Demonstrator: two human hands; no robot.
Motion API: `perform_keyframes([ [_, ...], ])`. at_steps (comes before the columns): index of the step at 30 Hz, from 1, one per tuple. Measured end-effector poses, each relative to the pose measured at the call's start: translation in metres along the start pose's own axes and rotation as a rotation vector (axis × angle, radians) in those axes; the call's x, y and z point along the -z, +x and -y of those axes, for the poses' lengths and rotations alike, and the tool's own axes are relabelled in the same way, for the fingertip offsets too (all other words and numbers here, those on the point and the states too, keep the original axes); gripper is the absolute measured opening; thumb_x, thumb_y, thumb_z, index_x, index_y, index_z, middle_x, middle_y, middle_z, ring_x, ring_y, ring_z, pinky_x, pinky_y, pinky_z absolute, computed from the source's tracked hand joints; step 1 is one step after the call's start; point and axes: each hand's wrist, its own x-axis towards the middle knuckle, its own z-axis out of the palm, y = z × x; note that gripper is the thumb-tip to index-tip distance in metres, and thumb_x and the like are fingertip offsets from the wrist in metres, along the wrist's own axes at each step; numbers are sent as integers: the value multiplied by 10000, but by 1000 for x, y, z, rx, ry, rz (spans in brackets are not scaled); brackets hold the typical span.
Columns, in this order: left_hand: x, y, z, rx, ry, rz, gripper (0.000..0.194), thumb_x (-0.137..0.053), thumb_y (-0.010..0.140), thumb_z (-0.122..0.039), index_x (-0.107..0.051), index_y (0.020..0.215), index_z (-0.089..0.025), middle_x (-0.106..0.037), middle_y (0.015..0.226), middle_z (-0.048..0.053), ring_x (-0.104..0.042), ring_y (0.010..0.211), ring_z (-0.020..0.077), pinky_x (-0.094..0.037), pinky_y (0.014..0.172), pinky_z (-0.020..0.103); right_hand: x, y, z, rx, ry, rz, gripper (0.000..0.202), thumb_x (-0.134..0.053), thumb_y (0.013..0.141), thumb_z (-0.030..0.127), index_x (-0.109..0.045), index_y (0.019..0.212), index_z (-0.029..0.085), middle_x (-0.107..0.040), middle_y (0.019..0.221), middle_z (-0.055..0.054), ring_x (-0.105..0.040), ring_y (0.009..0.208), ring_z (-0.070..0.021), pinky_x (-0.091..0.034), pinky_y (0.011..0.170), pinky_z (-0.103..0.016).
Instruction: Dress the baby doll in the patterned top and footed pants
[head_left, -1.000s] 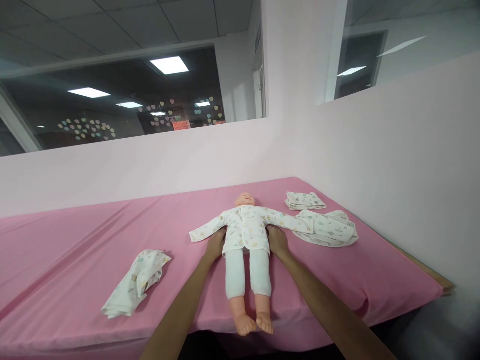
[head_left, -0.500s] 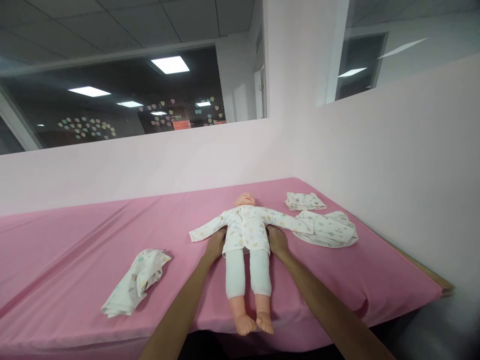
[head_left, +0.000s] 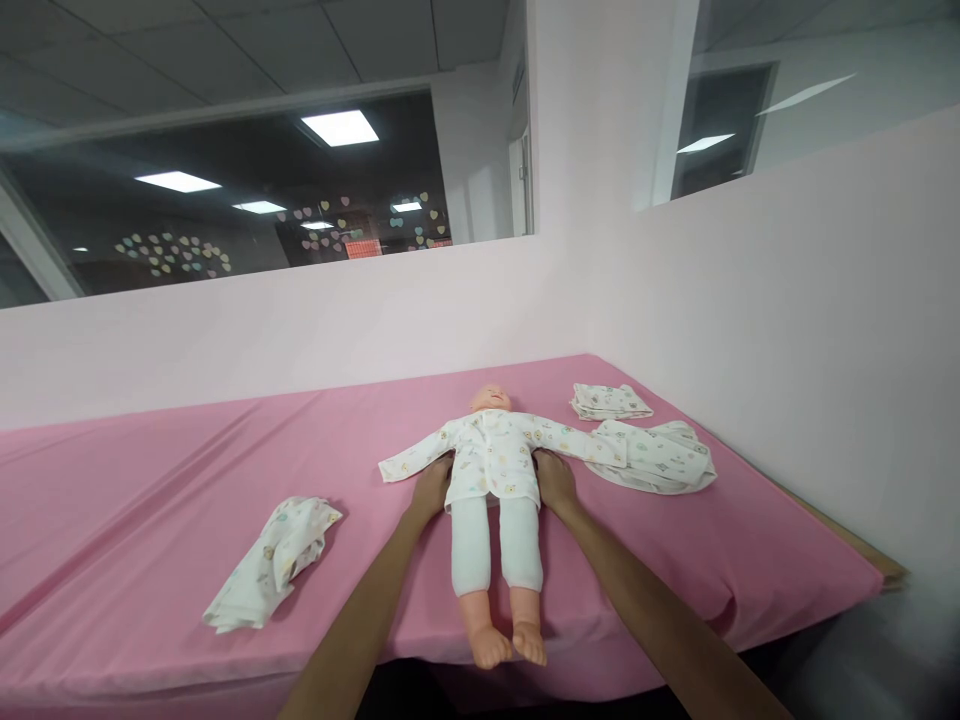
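Head view shows hands (head_left: 433, 487) (head_left: 556, 482) beside the doll (head_left: 491, 465), fingertips hidden, openness and grip unclear.

Barefoot doll (head_left: 471, 545) face up on pink cloth (head_left: 150, 500); white patterned top (head_left: 489, 456) on it, sleeves outspread

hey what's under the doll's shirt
The doll shows white upper legs below the shirt; its torso is covered. Whether fingers of the left hand or right hand reach underneath is hidden.

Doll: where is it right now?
In the head view, the doll lies face-up at lower centre on the pink sheet, between the left hand and the right hand.
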Motion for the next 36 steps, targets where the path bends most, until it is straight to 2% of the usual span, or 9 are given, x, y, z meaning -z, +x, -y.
perform_keyframes([
  [9,26,-15,-16,90,-56,43,427,-389,938,-411,-706,1151,-222,-704,1191,83,-641,1073,294,-482,930,414,1,-1,-1,25,11,-3,223,-488,878,156,-700,946,171,-713,1114,-110,-633,1043,-243,-420,887,-314],
  [13,76,-84,6,187,90,62,549,-481,889,-530,-571,1359,-261,-558,1421,66,-511,1297,303,-392,1064,406,3,-1,-1,36,31,-12,235,-478,873,142,-700,947,163,-715,1096,-125,-632,1048,-258,-418,903,-334],
  [17,125,-179,54,398,574,-191,536,-520,840,-450,-555,1346,-277,-558,1409,102,-472,1315,362,-361,1056,495,3,-1,-1,50,64,-13,247,-466,866,117,-699,934,158,-714,1090,-138,-629,1055,-269,-412,901,-343],
  [19,141,-212,76,540,713,-203,520,-505,835,-439,-555,1323,-267,-582,1357,134,-542,1217,391,-416,962,526,3,-1,-1,53,81,-15,240,-470,865,122,-698,930,157,-713,1089,-142,-625,1062,-273,-408,897,-344],
  [22,155,-233,94,681,663,-228,400,-453,863,-429,-608,1190,-257,-687,1088,134,-656,968,364,-476,795,470,4,-3,1,43,109,-25,233,-476,853,122,-699,903,165,-718,1065,-130,-630,1040,-262,-408,872,-331],
  [24,160,-233,95,683,485,-376,367,-436,877,-501,-637,1067,-259,-705,974,109,-670,895,351,-480,733,436,4,-3,1,21,132,-39,231,-474,849,130,-698,878,179,-724,1041,-110,-640,995,-248,-414,837,-319],
  [28,163,-218,69,578,-118,-669,508,-556,791,-649,-679,998,-203,-695,780,54,-652,758,287,-489,626,351,6,0,0,-95,184,-109,278,-416,894,200,-690,849,186,-730,949,-87,-647,882,-231,-425,768,-314],
  [32,150,-201,17,490,-655,-718,595,-694,728,-615,-675,1104,-155,-704,788,43,-636,699,224,-477,546,278,26,-7,19,-210,252,-272,378,-314,931,237,-660,1052,147,-695,1087,-128,-621,989,-243,-443,842,-340],
  [36,128,-185,-39,407,-922,-595,477,-791,682,-492,-709,1013,-158,-717,824,45,-647,724,205,-516,598,263,58,-51,75,166,528,-330,286,-434,915,292,-634,1079,173,-675,1107,-106,-589,1059,-241,-424,955,-353],
])
